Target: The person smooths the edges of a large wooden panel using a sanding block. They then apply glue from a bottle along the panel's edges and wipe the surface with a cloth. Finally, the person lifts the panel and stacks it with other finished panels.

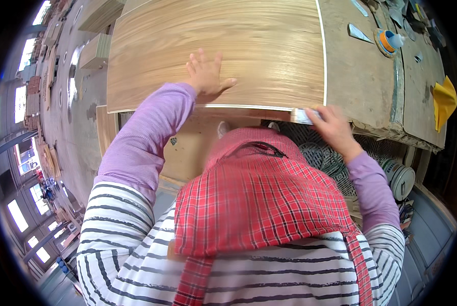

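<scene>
A wood-grain panel [223,56] with a thin white edge lies on the workbench in front of me. My left hand [207,76] rests flat on it near the front edge, fingers spread and nothing held. At the panel's near right corner, my right hand [333,125] grips a small whitish block with a brownish end [301,116]. The block is against the front edge of the panel. Motion smears the right fingers slightly, and they cover part of the block, so its exact kind does not show.
On the worn bench top [358,86] to the right are a glue bottle [391,40] in an orange tape roll, a scraper blade [360,33] and a yellow cloth [444,103]. Stacked boards [95,51] stand at left. A round tub [399,181] sits below the bench at right.
</scene>
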Demonstrator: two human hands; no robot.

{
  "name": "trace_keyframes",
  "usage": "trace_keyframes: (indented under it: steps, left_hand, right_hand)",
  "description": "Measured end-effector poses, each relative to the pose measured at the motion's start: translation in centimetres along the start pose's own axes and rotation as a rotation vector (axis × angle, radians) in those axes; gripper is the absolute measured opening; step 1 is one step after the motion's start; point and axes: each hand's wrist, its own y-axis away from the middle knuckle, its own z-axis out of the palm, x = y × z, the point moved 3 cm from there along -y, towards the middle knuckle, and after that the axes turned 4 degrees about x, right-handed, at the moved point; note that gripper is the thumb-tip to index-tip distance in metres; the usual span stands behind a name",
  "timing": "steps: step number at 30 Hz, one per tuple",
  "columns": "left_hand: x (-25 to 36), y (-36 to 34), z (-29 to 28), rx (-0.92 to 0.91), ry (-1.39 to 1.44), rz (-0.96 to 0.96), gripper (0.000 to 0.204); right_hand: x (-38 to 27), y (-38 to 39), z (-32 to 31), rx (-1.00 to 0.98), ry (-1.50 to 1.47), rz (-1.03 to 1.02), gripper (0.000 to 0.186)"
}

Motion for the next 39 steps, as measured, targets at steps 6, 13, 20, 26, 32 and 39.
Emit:
trace_keyframes:
  steps: [6, 13, 20, 26, 32, 39]
  left_hand:
    - [0.6, 0.1, 0.0, -0.020, 0.049, 0.062, 0.102]
    - [-2.8, -0.6, 2.2, 0.196, 0.083, 0.277, 0.077]
    - [-33.6, 1.6, 3.7, 0.180, -0.045, -0.044, 0.089]
    - [-33.2, 1.4, 4.1, 0.217, -0.138, 0.003, 0.096]
    - [-32.9, 0.5, 2.9, 0.190, -0.126, 0.026, 0.097]
    - [-33.3, 0.5, 3.3, 0.200, -0.081, 0.003, 0.098]
  right_hand:
    - [-4.9, -5.3, 4.6, 0.002, -0.066, -0.040, 0.054]
    - [-14.6, -15.3, 11.8, 0.053, -0.098, -0.041, 0.043]
    - [-8.4, -9.1, 5.7, -0.093, 0.055, -0.012, 0.065]
    - [-18.2, -20.2, 14.6, -0.067, -0.055, -0.029, 0.054]
    - [-28.5, -32.8, 22.8, 0.037, -0.099, -0.001, 0.043]
    - [-19.8, -22.6, 14.2, -0.105, -0.022, 0.074, 0.055]
